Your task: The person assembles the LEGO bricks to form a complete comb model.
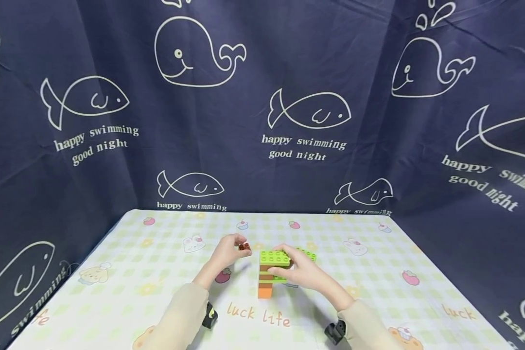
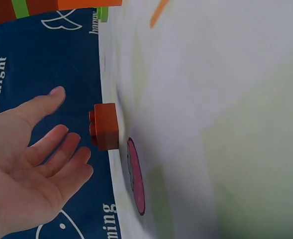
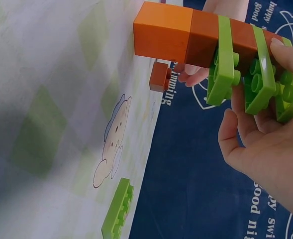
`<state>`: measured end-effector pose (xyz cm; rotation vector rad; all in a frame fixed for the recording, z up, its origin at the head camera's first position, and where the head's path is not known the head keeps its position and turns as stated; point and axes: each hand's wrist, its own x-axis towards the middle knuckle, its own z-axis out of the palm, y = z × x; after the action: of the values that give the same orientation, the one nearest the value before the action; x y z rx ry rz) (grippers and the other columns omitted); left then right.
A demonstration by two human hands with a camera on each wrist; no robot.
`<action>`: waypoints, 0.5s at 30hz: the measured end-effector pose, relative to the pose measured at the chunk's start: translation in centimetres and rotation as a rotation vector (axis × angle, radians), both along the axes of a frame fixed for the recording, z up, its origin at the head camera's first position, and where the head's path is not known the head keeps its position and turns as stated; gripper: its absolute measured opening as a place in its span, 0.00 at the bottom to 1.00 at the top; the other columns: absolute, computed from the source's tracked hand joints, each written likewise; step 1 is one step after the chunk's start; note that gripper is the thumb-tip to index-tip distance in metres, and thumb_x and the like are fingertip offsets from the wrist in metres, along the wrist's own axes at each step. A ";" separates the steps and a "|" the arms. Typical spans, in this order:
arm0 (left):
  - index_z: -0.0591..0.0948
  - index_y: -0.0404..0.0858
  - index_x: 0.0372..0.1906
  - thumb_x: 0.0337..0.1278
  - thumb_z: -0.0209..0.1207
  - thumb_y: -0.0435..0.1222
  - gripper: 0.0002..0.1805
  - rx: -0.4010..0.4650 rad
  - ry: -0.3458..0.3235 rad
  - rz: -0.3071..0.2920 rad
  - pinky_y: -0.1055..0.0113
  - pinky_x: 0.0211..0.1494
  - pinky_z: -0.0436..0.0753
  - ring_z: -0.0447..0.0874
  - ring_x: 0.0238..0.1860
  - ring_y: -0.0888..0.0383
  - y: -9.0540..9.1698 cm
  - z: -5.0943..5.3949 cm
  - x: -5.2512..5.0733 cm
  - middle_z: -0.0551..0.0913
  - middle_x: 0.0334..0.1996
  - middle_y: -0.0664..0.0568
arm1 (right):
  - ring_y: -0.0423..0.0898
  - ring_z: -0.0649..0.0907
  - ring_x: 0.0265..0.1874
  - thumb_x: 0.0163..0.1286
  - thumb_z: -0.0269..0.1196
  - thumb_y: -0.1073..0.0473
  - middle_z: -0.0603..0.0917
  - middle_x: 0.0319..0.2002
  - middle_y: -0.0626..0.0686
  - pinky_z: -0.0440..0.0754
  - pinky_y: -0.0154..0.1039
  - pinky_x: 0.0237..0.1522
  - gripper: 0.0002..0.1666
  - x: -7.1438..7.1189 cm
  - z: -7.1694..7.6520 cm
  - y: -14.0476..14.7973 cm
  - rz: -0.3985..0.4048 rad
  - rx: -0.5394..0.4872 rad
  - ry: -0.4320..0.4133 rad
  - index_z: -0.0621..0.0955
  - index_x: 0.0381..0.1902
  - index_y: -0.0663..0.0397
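Note:
A small reddish-brown building brick [image 2: 106,127] rests on the cloth with its studs up. My left hand [image 2: 34,172] is beside it, thumb and fingers spread around the brick and apart from it in the left wrist view. To the right is a tower of toy bricks [image 1: 266,268]: an orange block [image 3: 161,32] at its foot, then brown bricks alternating with green plates that jut out to one side. My right hand [image 1: 304,270] grips the upper part of this tower, thumb on the near side. Whether the tower's foot touches the cloth, I cannot tell.
A loose green plate brick [image 3: 117,211] lies on the cloth, partly visible behind my right hand in the head view. A patterned cloth [image 1: 113,301] covers the table. Dark blue curtains [image 1: 253,160] stand behind it and at both sides.

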<state>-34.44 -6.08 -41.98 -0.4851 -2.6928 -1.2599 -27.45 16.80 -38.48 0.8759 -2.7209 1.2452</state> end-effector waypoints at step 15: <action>0.79 0.29 0.48 0.48 0.67 0.35 0.21 -0.053 -0.043 0.019 0.53 0.53 0.78 0.79 0.47 0.45 0.0 -1.0 -1.3 0.82 0.45 0.40 | 0.38 0.77 0.32 0.61 0.64 0.44 0.82 0.40 0.44 0.78 0.35 0.34 0.23 0.2 0.2 -0.1 0.002 -0.018 -0.037 0.75 0.51 0.45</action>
<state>-35.74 -6.06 -43.02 -0.4427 -2.7657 -1.2106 -27.21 16.73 -38.27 0.8631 -2.7334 1.2964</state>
